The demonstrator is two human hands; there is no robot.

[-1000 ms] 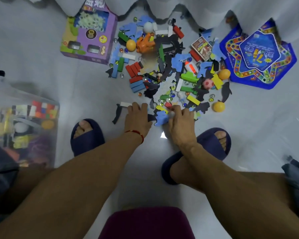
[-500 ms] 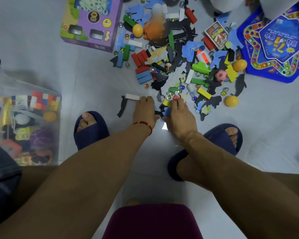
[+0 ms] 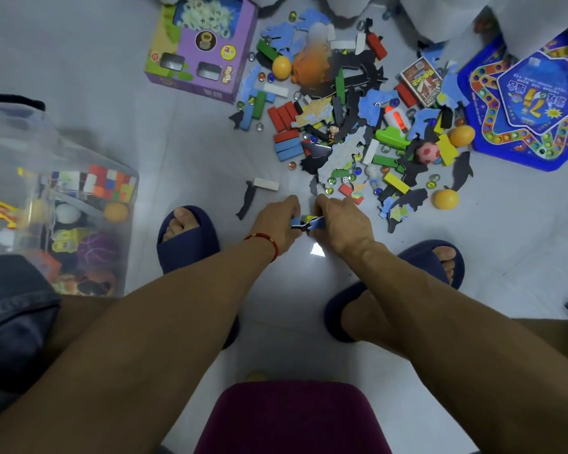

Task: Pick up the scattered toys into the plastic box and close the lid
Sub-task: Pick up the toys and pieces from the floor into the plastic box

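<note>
Plastic box [image 3: 125, 231] far left on floor, lid not in view, partly filled: colour cubes, balls, small toys inside

Purple game box [image 3: 204, 50] upper left, not yet packed

Left hand [image 3: 277, 224] low at pile's near edge, fingers curled shut on flat foam pieces [image 3: 307, 222], blue and black

Right hand [image 3: 340, 221] just beside, fingers closed on same bundle

Toy pile [image 3: 358, 126] beyond hands, well apart from box: blocks, marbles, balls, foam shapes

Blue star board [image 3: 479, 126] far right

Judgement: early-to-middle stage; most toys unpicked, lid closing still ahead
</note>
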